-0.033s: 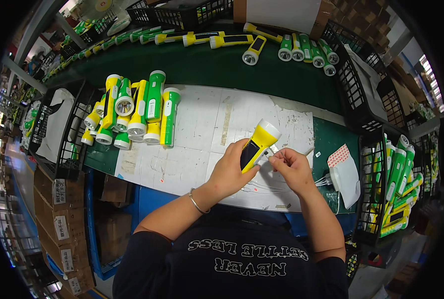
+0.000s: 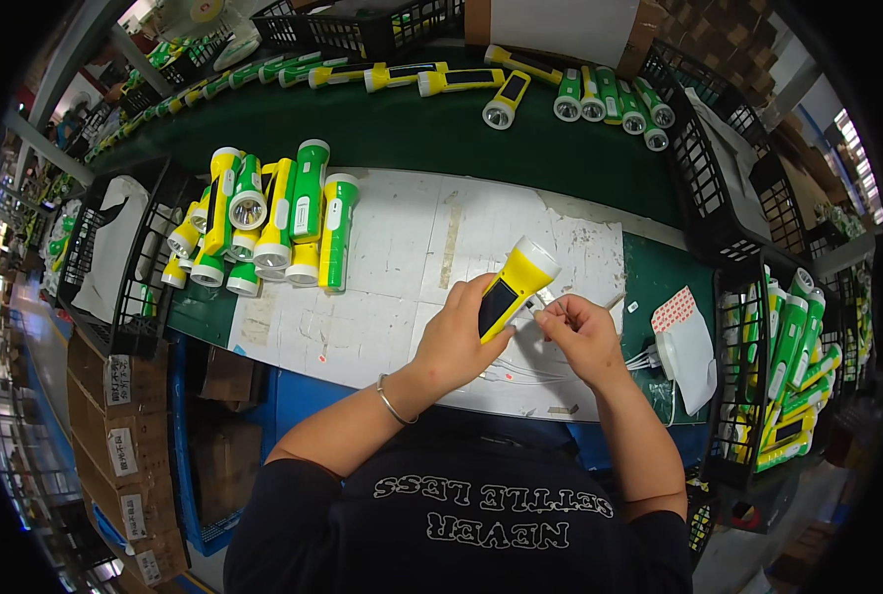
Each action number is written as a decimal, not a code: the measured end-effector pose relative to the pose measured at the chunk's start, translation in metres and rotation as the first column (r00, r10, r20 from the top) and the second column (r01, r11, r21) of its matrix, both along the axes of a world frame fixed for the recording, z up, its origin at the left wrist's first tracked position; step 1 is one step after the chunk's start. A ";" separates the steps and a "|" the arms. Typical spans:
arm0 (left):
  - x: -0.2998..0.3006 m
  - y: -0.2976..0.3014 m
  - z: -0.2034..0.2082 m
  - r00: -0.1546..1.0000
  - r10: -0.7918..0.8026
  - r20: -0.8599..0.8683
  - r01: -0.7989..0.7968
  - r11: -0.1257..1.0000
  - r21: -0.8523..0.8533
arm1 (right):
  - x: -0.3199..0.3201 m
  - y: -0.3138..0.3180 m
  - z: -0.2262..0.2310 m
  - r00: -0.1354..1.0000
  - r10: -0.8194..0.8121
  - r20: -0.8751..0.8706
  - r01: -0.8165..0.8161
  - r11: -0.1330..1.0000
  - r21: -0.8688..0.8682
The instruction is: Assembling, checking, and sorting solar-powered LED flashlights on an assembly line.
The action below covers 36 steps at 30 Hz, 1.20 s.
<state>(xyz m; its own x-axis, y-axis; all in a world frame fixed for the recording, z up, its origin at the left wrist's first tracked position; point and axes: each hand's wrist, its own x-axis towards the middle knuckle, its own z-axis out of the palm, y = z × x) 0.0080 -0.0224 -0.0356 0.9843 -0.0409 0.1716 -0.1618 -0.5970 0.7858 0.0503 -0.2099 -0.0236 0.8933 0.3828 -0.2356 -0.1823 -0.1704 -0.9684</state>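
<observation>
My left hand (image 2: 453, 342) is wrapped round the body of a yellow flashlight (image 2: 526, 274) with a dark solar panel and a white head ring. The flashlight is tilted, its head pointing up and to the right. At its right side, my right hand (image 2: 582, 335) pinches what looks like a small cable plug (image 2: 533, 305) close to the white side panel. Whether the plug is inserted cannot be made out. Below the hands, several white cables (image 2: 550, 372) run across the white work surface (image 2: 402, 267) to a white round-edged charger (image 2: 665, 354) at the right.
Green and yellow flashlights (image 2: 306, 198) are piled at the left, beside a black crate (image 2: 144, 267). Another black crate (image 2: 743, 366) of flashlights stands at the right. More flashlights (image 2: 392, 76) line the far side of the green belt (image 2: 402, 129). A white sheet (image 2: 697, 361) lies by the charger.
</observation>
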 end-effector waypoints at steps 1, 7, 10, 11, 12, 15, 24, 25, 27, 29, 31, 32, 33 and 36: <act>0.000 -0.001 0.002 1.000 0.002 -0.002 -0.002 1.000 0.001 | -0.001 0.001 0.001 1.000 -0.009 0.010 0.009 0.999 -0.038; 0.000 -0.002 0.002 0.998 0.040 -0.047 -0.035 0.994 0.105 | 0.002 0.005 -0.002 0.999 -0.047 -0.021 0.048 0.998 0.045; 0.004 0.000 0.003 0.999 0.016 -0.029 -0.015 0.999 0.052 | -0.004 -0.002 -0.002 0.998 -0.034 0.044 0.034 0.999 -0.012; 0.009 0.001 -0.005 0.997 0.033 0.064 -0.035 0.999 0.028 | -0.007 -0.006 0.003 0.998 0.024 0.059 -0.020 0.997 -0.073; 0.020 0.005 -0.013 0.984 0.096 0.147 -0.090 0.995 -0.049 | -0.011 -0.009 0.003 0.987 0.088 0.134 -0.065 0.984 -0.166; 0.025 0.006 -0.003 0.942 -0.163 -0.292 -0.134 0.617 -0.775 | -0.018 0.000 0.011 0.866 0.101 0.489 0.109 0.917 -0.383; 0.022 -0.014 0.023 0.885 -0.446 -0.136 0.143 0.538 -0.830 | -0.013 -0.120 0.065 0.548 -0.271 0.791 0.646 0.738 -0.194; 0.022 -0.009 0.021 0.889 -0.418 -0.187 0.073 0.531 -0.844 | -0.011 -0.154 0.086 0.627 -0.411 0.662 0.755 0.530 -0.387; 0.023 -0.006 0.015 0.888 -0.393 -0.239 -0.007 0.509 -0.861 | -0.014 -0.220 0.101 0.528 -0.270 0.805 0.849 0.138 -0.510; 0.027 -0.009 0.012 0.869 -0.434 -0.236 0.003 0.482 -0.876 | -0.024 -0.285 0.098 0.600 -0.173 0.781 0.780 -0.086 -0.619; 0.030 -0.010 0.010 0.856 -0.457 -0.241 -0.005 0.459 -0.888 | -0.028 -0.298 0.101 0.711 -0.202 0.674 0.653 -0.167 -0.739; 0.032 -0.009 0.009 0.852 -0.465 -0.240 -0.009 0.447 -0.895 | -0.024 -0.292 0.103 0.766 -0.174 0.619 0.580 -0.227 -0.782; 0.034 -0.008 0.008 0.848 -0.472 -0.239 -0.012 0.435 -0.901 | -0.019 -0.284 0.104 0.740 -0.155 0.654 0.610 -0.255 -0.750; 0.040 0.000 0.007 0.850 -0.467 -0.245 -0.021 0.434 -0.901 | 0.013 -0.251 0.108 0.582 -0.002 0.814 0.802 -0.169 -0.573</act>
<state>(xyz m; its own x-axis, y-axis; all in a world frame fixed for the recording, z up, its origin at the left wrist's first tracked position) 0.0483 -0.0227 -0.0286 0.9278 -0.3449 -0.1426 0.2890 0.4222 0.8592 0.0630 -0.4610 0.0840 0.7938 -0.2983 0.5300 -0.3766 -0.9254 0.0432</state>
